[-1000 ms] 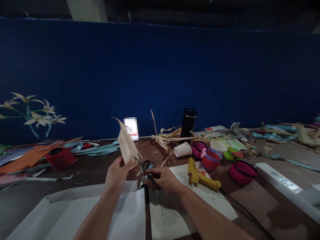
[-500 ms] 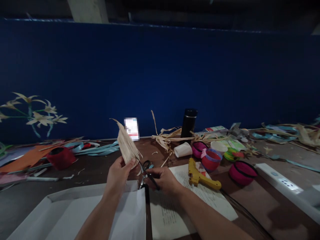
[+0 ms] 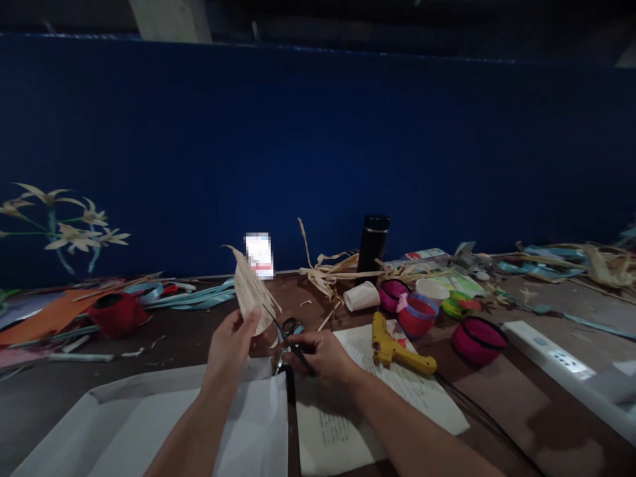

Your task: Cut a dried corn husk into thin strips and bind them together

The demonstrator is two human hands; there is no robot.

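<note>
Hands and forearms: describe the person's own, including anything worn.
The left hand and right hand are ungloved. The left forearm and right forearm taper toward the wrists; no sleeve, watch or bracelet shows on either. Nails and any rings are too small to tell.

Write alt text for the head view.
A person's left hand holds a dried husk, the right hand black-handled scissors at its edge. Nearby, a yellow glue gun rests partly on printed paper, and a paper cup lies tipped.
</note>
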